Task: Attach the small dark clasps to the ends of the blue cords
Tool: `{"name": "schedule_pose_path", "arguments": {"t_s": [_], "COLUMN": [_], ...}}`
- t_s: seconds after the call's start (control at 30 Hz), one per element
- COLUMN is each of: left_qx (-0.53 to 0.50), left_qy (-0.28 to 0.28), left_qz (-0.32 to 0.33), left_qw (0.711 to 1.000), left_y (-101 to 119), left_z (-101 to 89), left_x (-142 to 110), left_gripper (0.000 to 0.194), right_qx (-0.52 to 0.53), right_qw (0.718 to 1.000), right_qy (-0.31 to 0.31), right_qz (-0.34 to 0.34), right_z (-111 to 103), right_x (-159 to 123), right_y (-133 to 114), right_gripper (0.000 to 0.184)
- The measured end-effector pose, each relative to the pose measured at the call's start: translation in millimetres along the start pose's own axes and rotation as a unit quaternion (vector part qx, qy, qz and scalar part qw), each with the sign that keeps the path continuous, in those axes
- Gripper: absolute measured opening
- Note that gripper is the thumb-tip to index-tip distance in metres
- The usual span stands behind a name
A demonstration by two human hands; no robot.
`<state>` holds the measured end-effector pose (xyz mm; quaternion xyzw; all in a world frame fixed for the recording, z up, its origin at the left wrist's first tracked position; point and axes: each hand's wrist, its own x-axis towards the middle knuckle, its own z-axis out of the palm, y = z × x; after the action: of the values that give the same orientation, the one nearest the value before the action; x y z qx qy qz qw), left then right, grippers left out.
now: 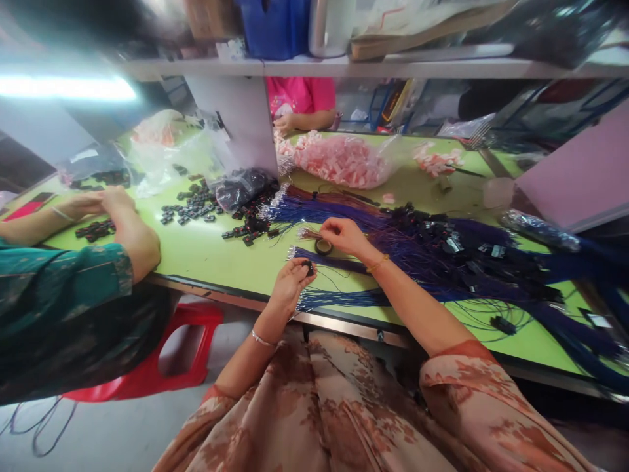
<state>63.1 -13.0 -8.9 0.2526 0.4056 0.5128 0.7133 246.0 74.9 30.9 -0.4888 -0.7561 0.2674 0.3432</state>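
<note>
My left hand point(291, 283) is closed around a small black plastic connector point(308, 268) near the table's front edge. Just beyond it, my right hand point(343, 236) pinches at the tips of a bundle of thin brownish wires point(309, 233); whether one wire is between the fingers is too small to make out. Below the right hand lies a roll of black tape point(323, 247). Blue wires point(344, 299) with bare metal ends are spread beside and under both hands. Black connectors point(248, 231) sit in a loose heap to the left of the wires.
Loose black connectors point(189, 204) and a bag of black parts point(246, 190) lie on the green table point(196, 259). A co-worker's hands point(105, 202) are at the left. Pink pieces point(339, 160) lie before another person at the back. A shelf point(314, 67) overhangs; a red stool point(191, 341) stands below.
</note>
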Motion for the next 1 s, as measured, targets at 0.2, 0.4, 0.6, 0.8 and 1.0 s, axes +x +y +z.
{"name": "schedule_pose_path", "arguments": {"t_s": [0.2, 0.4, 0.6, 0.8, 1.0], "left_qx": [-0.016, -0.041, -0.046, -0.019, 0.040], "left_qy": [-0.005, -0.004, -0.001, 0.009, 0.013], "left_qz": [0.001, -0.007, -0.017, -0.014, 0.010], "left_qw": [1.000, 0.999, 0.999, 1.000, 0.999], "left_y": [0, -8, -8, -6, -10], "left_z": [17.4, 23.0, 21.1, 21.6, 25.4], "left_x": [17, 29, 28, 25, 23], "left_gripper": [0.023, 0.018, 0.019, 0.019, 0.026], "right_qx": [0.054, -0.011, -0.039, -0.071, -0.123], "right_qw": [0.998, 0.998, 0.998, 0.996, 0.990], "right_qy": [-0.030, -0.055, -0.050, -0.044, -0.048], "right_qz": [0.018, -0.010, -0.019, -0.034, -0.059], "right_z": [-1, 2, 2, 5, 9], "right_x": [-32, -42, -44, -46, -46], "right_y": [-8, -9, -8, -3, -2], "right_gripper": [0.020, 0.021, 0.020, 0.020, 0.012]}}
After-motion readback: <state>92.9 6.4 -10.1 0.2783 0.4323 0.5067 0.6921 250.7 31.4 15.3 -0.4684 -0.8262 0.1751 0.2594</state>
